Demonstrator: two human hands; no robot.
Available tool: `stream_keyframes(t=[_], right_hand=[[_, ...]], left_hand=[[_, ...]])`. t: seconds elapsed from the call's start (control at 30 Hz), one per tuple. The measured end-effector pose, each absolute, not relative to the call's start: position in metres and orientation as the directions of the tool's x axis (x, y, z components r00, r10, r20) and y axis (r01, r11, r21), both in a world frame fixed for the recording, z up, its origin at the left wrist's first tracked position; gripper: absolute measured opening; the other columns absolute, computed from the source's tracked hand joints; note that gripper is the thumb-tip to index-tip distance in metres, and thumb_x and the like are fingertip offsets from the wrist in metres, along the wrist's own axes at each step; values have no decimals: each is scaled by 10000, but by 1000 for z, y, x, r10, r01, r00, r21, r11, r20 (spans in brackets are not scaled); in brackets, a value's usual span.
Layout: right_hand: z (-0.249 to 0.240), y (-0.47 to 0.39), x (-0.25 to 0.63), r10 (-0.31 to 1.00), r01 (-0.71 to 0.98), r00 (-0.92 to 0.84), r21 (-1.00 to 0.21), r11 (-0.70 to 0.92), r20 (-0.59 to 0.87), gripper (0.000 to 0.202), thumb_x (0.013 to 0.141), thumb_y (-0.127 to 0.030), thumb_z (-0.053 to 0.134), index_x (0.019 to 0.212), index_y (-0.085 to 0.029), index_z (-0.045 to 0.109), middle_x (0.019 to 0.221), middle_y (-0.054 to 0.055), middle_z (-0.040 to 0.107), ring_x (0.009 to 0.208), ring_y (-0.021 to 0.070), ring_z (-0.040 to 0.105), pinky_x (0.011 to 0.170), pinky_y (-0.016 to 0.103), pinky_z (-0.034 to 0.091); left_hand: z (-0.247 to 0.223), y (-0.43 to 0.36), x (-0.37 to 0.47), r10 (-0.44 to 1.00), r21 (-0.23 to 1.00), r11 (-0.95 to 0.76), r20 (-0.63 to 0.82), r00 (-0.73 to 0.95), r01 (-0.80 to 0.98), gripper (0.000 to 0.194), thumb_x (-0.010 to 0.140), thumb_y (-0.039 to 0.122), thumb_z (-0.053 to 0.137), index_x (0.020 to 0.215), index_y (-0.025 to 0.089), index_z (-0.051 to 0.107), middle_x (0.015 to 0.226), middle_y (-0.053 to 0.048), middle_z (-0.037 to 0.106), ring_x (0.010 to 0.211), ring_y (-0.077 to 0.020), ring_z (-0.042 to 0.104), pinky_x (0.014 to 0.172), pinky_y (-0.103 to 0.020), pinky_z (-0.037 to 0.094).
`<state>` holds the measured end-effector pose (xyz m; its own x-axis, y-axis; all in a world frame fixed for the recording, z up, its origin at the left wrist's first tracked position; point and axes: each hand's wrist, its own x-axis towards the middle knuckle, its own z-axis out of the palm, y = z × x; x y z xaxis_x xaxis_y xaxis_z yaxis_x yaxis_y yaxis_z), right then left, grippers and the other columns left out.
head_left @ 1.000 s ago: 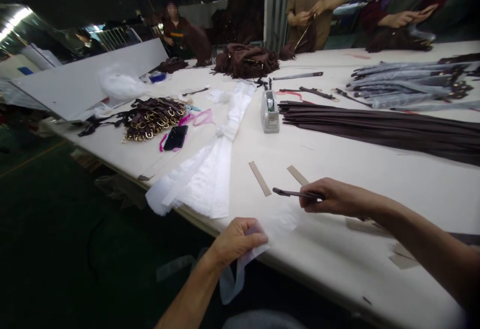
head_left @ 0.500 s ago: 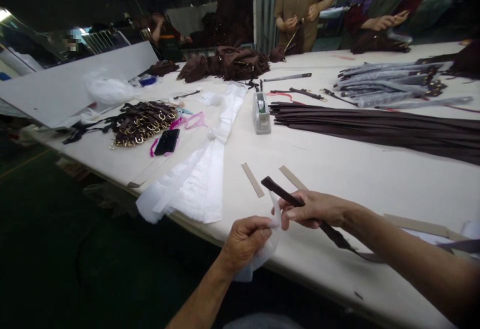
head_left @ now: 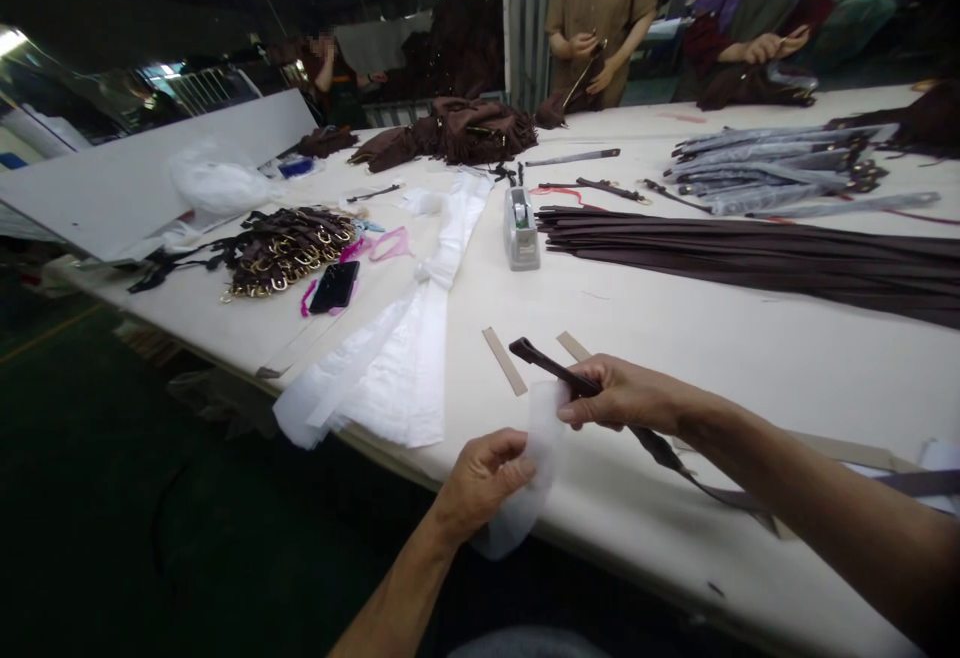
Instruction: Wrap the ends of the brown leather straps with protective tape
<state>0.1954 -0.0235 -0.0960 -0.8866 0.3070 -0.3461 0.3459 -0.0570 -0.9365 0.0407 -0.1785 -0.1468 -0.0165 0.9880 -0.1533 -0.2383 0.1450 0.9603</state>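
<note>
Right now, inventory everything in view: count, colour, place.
Broad flat table: one, off-white, underneath
Flat leather-like strap: one, dark brown, centre-right
Translucent plastic film: one, whitish, centre
Narrow card strips: at least two, tan, beyond the film
Plastic tape dispenser: one, grey, mid-table
Layered plastic sheets: uncounted, white, over near edge
Long strap bundle: one, dark brown, right
Plastic-wrapped strap pile: one, greyish, far right
Gold-ringed strap pile: one, dark brown, left
Rectangular phone: one, black, beside gold-ringed pile
Soft fabric-like heap: one, brown, far side
Crumpled plastic bundle: one, white, far left
Long flat board: one, pale grey, far left
People: at least three, mixed clothing, across table
Left hand: one, bare, on film
Right hand: one, bare, on strap
</note>
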Motion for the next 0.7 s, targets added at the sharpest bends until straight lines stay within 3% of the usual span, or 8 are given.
stream_keyframes(t=[0.1,0.27,0.4,0.53,0.7], right_hand=[[-88,-31,192,328,376,-885,-922,88,-329,209,723,-345,616,692,-143,573,556,-41,469,450,53,358,406,188,279],[-64,-40,202,485,395,-861,-802,449,-153,294,829,-464,474,861,-183,554,663,-16,522,592,117,460,524,229,355],[-41,-38,230,544,452,-836,-651,609,-71,363,912,-460,310,827,-197,544,657,-9,527,585,128,469,550,247,357],[-28,-33,253,499,441,-865,-540,716,-45,300,850,-451,475,761,-194,602,611,2,554,525,129,468,493,247,329],[-25,-32,266,432,394,-900,-525,754,-55,254,843,-420,512,818,-211,652,674,19,587,561,135,521,511,244,356]], left_hand=[[-135,-169,45,989,973,112,-128,-68,-204,335,706,334,691,964,131,627,874,-54,631,782,-149,556,716,-249,424],[-130,-162,53,917,971,98,-172,-359,-217,214,749,338,647,727,129,607,585,28,560,547,-77,495,564,-193,393],[-131,-172,52,941,966,193,-232,-246,-174,247,731,353,656,669,119,608,569,12,575,516,-85,505,526,-201,398],[-133,-179,52,948,954,263,-283,-143,-146,297,676,371,700,600,130,544,518,24,540,456,-74,467,473,-196,361],[-135,-183,53,964,968,249,-248,-96,-4,302,689,384,688,580,135,556,555,11,535,534,-91,472,514,-203,362]])
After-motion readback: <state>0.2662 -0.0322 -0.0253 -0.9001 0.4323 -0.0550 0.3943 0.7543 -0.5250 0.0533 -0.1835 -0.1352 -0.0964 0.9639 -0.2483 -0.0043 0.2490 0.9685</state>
